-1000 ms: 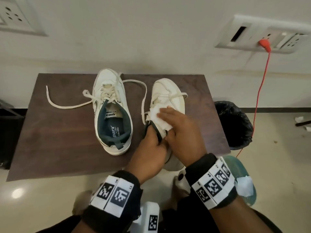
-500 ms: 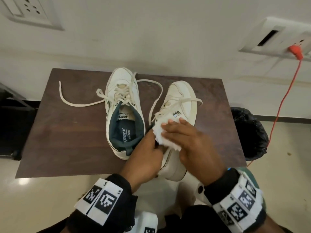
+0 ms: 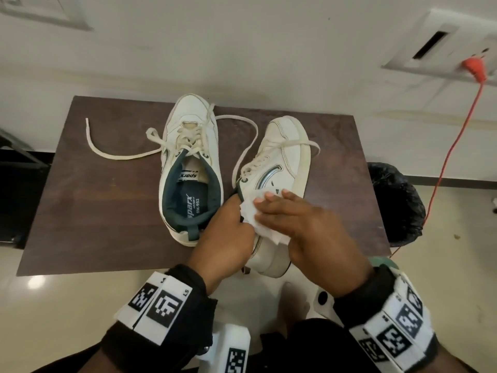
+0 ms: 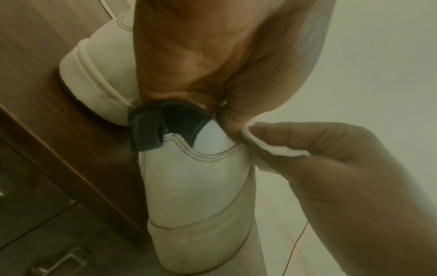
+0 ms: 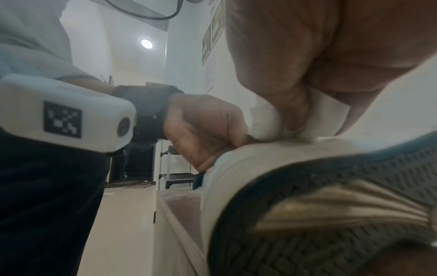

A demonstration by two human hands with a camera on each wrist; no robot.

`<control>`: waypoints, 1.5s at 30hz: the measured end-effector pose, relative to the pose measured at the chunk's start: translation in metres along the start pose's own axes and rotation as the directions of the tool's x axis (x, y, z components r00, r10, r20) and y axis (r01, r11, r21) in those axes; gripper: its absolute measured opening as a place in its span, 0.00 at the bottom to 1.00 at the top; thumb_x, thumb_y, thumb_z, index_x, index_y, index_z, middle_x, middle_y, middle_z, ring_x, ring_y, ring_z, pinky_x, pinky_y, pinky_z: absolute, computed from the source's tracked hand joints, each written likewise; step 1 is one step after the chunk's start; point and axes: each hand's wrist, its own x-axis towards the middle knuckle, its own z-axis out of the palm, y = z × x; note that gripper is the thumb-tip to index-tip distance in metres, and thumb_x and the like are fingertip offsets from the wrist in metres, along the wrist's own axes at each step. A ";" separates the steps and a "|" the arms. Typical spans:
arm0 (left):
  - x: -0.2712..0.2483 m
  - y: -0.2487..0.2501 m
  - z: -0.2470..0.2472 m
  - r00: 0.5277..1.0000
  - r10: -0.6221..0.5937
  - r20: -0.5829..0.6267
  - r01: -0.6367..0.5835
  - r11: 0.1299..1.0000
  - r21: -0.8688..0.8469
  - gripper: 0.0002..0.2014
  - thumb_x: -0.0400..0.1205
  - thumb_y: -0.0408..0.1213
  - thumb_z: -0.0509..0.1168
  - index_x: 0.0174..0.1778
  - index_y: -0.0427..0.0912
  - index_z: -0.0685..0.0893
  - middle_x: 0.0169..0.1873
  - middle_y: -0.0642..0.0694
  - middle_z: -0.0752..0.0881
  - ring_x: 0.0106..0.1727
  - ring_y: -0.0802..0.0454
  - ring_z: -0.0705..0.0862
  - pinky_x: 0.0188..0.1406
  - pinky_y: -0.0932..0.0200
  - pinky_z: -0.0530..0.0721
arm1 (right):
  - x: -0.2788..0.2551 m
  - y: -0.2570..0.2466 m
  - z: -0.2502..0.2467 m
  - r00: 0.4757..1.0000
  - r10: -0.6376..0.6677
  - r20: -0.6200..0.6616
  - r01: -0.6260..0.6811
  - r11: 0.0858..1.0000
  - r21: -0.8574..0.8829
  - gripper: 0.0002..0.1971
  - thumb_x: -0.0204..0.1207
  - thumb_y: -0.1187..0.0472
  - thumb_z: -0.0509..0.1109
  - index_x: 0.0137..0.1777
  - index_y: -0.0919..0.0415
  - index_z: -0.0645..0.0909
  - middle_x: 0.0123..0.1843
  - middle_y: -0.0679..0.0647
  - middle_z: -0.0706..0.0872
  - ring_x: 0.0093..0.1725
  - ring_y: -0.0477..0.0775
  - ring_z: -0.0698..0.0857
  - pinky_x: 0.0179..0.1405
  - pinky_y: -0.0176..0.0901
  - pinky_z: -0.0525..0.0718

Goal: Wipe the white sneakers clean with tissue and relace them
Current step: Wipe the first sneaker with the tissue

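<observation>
Two white sneakers sit on a dark brown table (image 3: 107, 205). The left sneaker (image 3: 191, 168) stands upright with its laces loose and one long lace (image 3: 113, 154) trailing to the left. The right sneaker (image 3: 279, 162) is tipped onto its side, heel over the table's near edge. My left hand (image 3: 226, 235) grips its dark collar at the heel (image 4: 179, 119). My right hand (image 3: 298, 222) presses a folded white tissue (image 3: 255, 216) against the sneaker's side, thumb pinching the tissue (image 4: 272, 147). The sole (image 5: 331, 214) faces the right wrist camera.
A black-lined waste bin (image 3: 395, 203) stands on the floor right of the table. An orange cable (image 3: 454, 146) hangs from a wall socket (image 3: 441, 49) above it. The wall runs close behind the table. Drawers (image 4: 47, 233) sit under the tabletop.
The right sneaker has been tipped further onto its side, and my right hand with the tissue has slid from the tongue and laces down to the shoe's side panel. The left sneaker stays put.
</observation>
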 end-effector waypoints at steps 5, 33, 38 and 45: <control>0.002 0.000 0.006 0.996 -0.066 -0.051 0.066 0.998 0.000 0.14 0.86 0.37 0.60 0.66 0.55 0.79 0.56 0.56 0.87 0.59 0.54 0.84 0.66 0.45 0.80 | 0.007 0.028 -0.004 0.983 0.173 -0.067 -0.178 0.982 -0.069 0.21 0.72 0.66 0.54 0.54 0.65 0.88 0.60 0.58 0.88 0.65 0.59 0.83 0.71 0.58 0.75; 0.009 0.002 0.011 0.989 -0.041 -0.140 0.049 0.997 0.054 0.12 0.85 0.35 0.60 0.62 0.49 0.80 0.54 0.53 0.87 0.56 0.54 0.84 0.61 0.50 0.81 | -0.008 0.030 -0.010 0.974 0.210 -0.086 -0.206 0.977 0.052 0.24 0.69 0.66 0.51 0.52 0.69 0.88 0.58 0.63 0.88 0.63 0.62 0.84 0.67 0.62 0.76; 0.010 0.002 0.013 0.988 -0.032 -0.150 0.042 0.997 0.063 0.11 0.85 0.35 0.60 0.61 0.50 0.80 0.54 0.54 0.86 0.55 0.55 0.83 0.55 0.55 0.78 | -0.019 0.023 -0.010 0.982 0.159 -0.099 -0.158 0.987 0.023 0.24 0.69 0.68 0.51 0.52 0.68 0.89 0.58 0.61 0.88 0.62 0.58 0.85 0.71 0.51 0.74; 0.011 0.001 0.013 0.993 -0.022 -0.119 0.030 0.998 0.063 0.06 0.86 0.39 0.60 0.51 0.56 0.81 0.48 0.56 0.87 0.51 0.57 0.83 0.54 0.54 0.81 | -0.012 0.045 0.001 0.923 0.298 -0.245 -0.316 0.948 -0.039 0.22 0.74 0.68 0.52 0.58 0.70 0.85 0.63 0.63 0.85 0.67 0.61 0.81 0.72 0.51 0.73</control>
